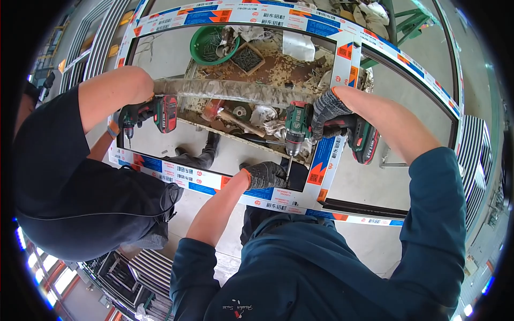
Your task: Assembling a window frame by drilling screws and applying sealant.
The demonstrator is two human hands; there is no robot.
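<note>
Currently, a dark green and black cordless drill with a red-trimmed battery [297, 119] is over the near right corner of the left opening in a rectangular frame wrapped in white, blue and orange film [195, 179], its slim metal bit [289, 168] pointing toward the near edge. The right hand, in a grey knitted glove [327, 111], is closed around the drill's handle. The left hand, in a matching glove with an orange cuff [265, 175], has its fingers curled beside the bit's lower end; whether they pinch anything cannot be told. Beneath the frame is a worn, brown-stained table [267, 67]; toward its near edge lies a hammer with a wooden handle [242, 122]. At its far left corner sits a round green plastic bowl of metal fasteners [199, 51], just beside a small square cardboard box of fasteners [248, 58]. By the frame's near left corner, a black-clothed co-worker [91, 187] holds a second green drill with a red-and-black battery [167, 114].
</note>
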